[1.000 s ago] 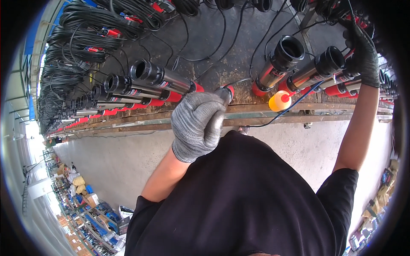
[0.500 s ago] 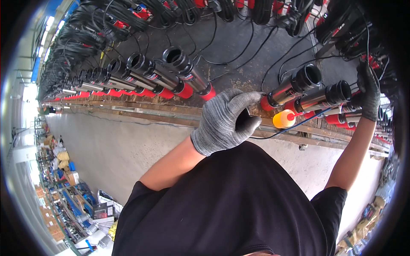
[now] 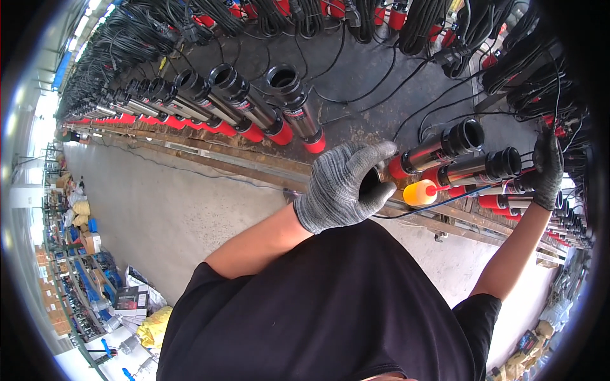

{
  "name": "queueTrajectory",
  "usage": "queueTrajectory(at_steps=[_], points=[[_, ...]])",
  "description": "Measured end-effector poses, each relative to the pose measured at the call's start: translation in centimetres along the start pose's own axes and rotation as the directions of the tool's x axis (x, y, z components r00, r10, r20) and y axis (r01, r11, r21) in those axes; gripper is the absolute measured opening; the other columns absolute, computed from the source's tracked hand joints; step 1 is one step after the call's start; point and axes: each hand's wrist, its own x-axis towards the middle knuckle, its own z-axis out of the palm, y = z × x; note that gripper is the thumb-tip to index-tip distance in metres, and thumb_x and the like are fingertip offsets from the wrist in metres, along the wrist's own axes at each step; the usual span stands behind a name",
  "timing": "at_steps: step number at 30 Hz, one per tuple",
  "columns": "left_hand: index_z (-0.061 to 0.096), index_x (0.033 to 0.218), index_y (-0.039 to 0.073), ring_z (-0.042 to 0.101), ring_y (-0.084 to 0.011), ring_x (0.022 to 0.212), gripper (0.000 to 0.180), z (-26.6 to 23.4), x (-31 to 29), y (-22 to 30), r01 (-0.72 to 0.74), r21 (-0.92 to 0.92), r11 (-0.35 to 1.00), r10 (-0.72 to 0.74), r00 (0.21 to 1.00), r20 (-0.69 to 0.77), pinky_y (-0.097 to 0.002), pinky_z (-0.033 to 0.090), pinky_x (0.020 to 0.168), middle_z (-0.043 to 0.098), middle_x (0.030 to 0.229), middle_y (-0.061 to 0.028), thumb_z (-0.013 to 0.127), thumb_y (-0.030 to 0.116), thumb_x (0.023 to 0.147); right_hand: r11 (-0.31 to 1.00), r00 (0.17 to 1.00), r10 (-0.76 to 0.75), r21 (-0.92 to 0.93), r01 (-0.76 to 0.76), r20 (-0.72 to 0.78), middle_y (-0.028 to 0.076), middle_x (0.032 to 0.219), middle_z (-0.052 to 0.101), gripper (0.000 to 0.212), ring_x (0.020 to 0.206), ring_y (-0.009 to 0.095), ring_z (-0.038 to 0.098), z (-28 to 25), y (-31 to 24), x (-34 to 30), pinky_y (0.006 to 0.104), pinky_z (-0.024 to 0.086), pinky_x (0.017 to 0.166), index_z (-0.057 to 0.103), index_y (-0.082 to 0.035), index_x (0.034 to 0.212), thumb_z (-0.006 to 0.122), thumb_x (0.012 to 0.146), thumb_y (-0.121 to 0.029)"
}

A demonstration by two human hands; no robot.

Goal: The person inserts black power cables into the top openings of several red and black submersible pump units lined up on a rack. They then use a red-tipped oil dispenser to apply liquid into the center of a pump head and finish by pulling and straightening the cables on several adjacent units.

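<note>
My left hand (image 3: 346, 187), in a grey knitted glove with dark fingertips, is curled in front of the table edge. What lies inside its curl is dark and cannot be made out. From beneath it a thin dark blue cable (image 3: 438, 204) runs right, toward my right hand (image 3: 546, 170). That hand, gloved too, is bent beside a tilted-looking steel pump (image 3: 480, 166) with a black top and red base; its fingertips are partly hidden. Another such pump (image 3: 438, 149) stands between my hands. A yellow bottle (image 3: 419, 192) with a red nozzle is in front of them.
A long row of similar pumps (image 3: 254, 108) lines the table edge at left. Coiled black cables (image 3: 422, 28) and red parts fill the far side of the dark tabletop (image 3: 362, 70). Boxes and bags (image 3: 133, 298) lie on the floor at lower left.
The view has shifted, so the pumps at left and the right hand sit lower in the picture. Both hands keep nearly the same pose; the left appears slightly farther right.
</note>
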Motion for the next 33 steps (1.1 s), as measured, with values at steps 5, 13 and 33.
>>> queueTrajectory(at_steps=[5,13,33], points=[[0.059,0.133,0.004,0.068,-0.0266,0.077,0.059,0.0,-0.1,0.3,-0.025,0.016,1.000,0.025,1.000,0.004,-0.0377,0.055,0.069,0.070,0.092,-0.0076,0.083,0.014,0.079,0.999,0.999,-0.022,-0.033,0.023,0.033,-0.001,0.092,0.069,0.050,0.053,0.001,0.041,0.3,-0.2,-0.2,0.0180,0.025,0.046,0.064,-0.002,0.136,0.066,0.102,-0.038],[0.060,0.133,0.004,0.067,-0.0264,0.077,0.060,0.1,-0.1,0.3,-0.049,0.021,0.999,0.050,0.998,-0.047,-0.0378,0.055,0.069,0.070,0.092,-0.0073,0.083,0.014,0.078,1.000,0.996,0.018,-0.011,-0.019,-0.088,-0.009,0.077,0.054,0.051,0.054,0.002,0.034,2.0,-0.5,-1.0,0.0189,0.021,0.049,0.061,-0.004,0.141,0.065,0.103,-0.037],[0.064,0.126,0.003,0.065,-0.0214,0.079,0.048,1.4,6.2,-4.5,0.056,-0.062,0.996,-0.064,0.990,-0.127,-0.0348,0.054,0.080,0.067,0.088,-0.0062,0.081,0.008,0.082,0.996,0.991,-0.073,0.051,0.079,-0.111,0.006,0.082,0.069,0.028,0.051,0.010,0.053,4.6,-3.2,-3.3,0.0220,0.035,0.044,0.072,-0.001,0.108,0.066,0.097,-0.025]])
